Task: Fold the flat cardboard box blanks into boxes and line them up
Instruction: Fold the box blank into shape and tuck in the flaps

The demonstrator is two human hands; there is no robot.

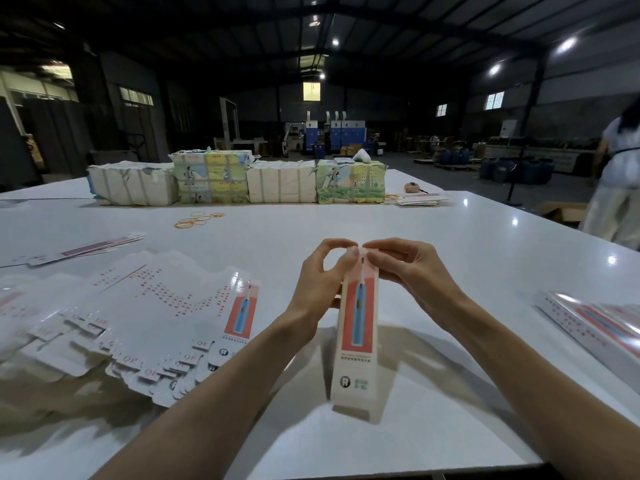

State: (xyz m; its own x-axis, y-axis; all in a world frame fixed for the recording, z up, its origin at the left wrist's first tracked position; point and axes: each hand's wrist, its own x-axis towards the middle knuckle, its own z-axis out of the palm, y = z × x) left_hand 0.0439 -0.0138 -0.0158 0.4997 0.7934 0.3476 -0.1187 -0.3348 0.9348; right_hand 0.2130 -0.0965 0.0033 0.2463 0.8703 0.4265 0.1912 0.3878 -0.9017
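A tall narrow box [356,341], white with a red panel and a blue toothbrush picture, is held above the white table [311,230] in front of me. My left hand [322,285] grips its upper left side, fingers curled over the top end. My right hand [408,271] pinches the flap at the top end from the right. A fanned pile of flat box blanks [138,323] lies to the left. Folded boxes [595,327] lie at the right edge.
Wrapped bundles [235,181] stand in a row across the far side of the table. Yellow rubber bands [197,219] lie in front of them. More blanks [86,249] lie at the left and far right [419,199]. A person [616,174] stands beyond the right edge.
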